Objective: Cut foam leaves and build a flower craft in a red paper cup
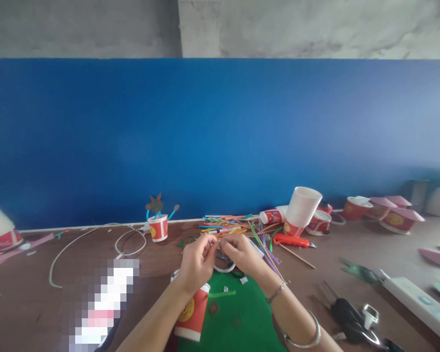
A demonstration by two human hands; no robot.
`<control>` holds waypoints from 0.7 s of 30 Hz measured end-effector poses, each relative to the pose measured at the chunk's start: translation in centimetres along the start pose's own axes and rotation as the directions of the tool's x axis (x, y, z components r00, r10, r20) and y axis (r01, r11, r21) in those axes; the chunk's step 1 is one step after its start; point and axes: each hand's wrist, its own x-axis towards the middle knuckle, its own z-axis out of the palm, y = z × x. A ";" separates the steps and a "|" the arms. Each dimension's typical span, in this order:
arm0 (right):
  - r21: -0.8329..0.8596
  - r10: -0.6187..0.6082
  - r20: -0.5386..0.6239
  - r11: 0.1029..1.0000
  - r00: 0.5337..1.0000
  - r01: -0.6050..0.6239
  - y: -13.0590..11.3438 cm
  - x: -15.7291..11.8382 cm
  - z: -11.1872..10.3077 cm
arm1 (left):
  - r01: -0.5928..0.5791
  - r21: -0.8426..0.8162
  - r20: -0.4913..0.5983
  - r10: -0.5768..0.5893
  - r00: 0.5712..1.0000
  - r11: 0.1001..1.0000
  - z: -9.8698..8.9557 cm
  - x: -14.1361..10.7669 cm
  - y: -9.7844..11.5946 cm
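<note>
Raised over the far end of a green sheet [242, 313], my left hand [200, 261] and my right hand [242, 252] almost meet at the fingertips. Both are closed in a pinch; whatever lies between the fingers is too small to make out. Below my left forearm is a red paper cup [193, 313], partly hidden by it. A white ring-shaped piece [224, 269] shows just under the hands. A short green strip [222, 294] and small white scraps [244, 280] rest on the sheet.
Coloured sticks [223, 225] lie behind my hands. A decorated cup [159, 229] stands back left, beside a white cable [132, 253]. Stacked white cups [302, 208] and an orange cutter [292, 240] are at right, with a power strip [421, 303] and a blurred-out device [104, 308] nearer.
</note>
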 end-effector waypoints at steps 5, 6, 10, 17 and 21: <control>-0.188 -0.006 -0.082 0.982 0.997 -0.009 0.0 0.1 0.2 | 0.282 -0.504 0.000 -0.326 0.945 0.817 1.3 0.5 0.1; -0.277 -0.014 -0.113 0.961 0.993 -0.018 0.2 0.1 0.2 | 0.303 -0.554 -0.002 -0.365 0.931 0.775 1.4 0.5 0.2; -0.620 -0.005 -0.194 0.775 0.981 -0.119 1.5 0.1 -0.2 | 0.296 -0.631 -0.055 -0.421 0.905 0.717 0.7 0.8 0.4; -0.684 0.115 -0.103 0.713 0.988 -0.154 3.0 0.1 -0.3 | 0.340 -0.687 0.025 -0.447 0.894 0.642 -0.5 1.1 1.2; -0.102 0.070 -0.163 0.991 0.984 -0.087 1.6 0.4 0.2 | 0.396 -0.665 0.047 -0.494 0.868 0.633 -0.1 1.0 1.3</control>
